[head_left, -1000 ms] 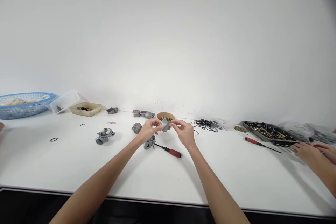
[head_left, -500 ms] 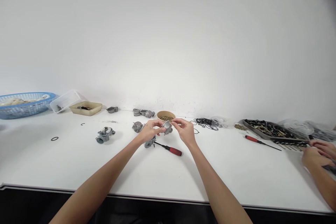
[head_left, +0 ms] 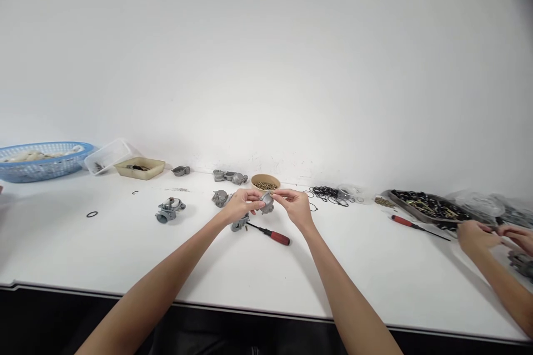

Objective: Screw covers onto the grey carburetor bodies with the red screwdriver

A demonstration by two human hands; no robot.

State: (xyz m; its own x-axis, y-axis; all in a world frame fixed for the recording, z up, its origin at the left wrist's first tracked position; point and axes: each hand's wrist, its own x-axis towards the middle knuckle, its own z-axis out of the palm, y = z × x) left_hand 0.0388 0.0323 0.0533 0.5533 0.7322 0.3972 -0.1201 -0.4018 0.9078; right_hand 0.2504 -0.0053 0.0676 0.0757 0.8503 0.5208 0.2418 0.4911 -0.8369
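The cup [head_left: 267, 203] is at mid-picture, a little below centre, raised above the table [head_left: 250, 277]. The left hand [head_left: 239, 205] is nearly closed on its left side, thumb and fingers pinching it, probably to steady it while leaving the other side accessible. The right hand [head_left: 295, 206] has its fingertips drawn together at the cup's upper right edge; whether a small piece lies between them, I cannot tell. That light pinch seems suited to fine work.

Just behind, the bowl [head_left: 265, 177] of brassy bits sits within easy reach, likely why it stands there. The screwdriver [head_left: 279, 238] lies below centre, its handle towards the lower right, perhaps for a quick grab; its tip is near a housing [head_left: 239, 224].

The cup is rounded, dull grey and looks like cast metal. The bowl is tan and smooth, the screwdriver handle red and black. Right of centre, thin black rings [head_left: 327, 194] tangle loosely.
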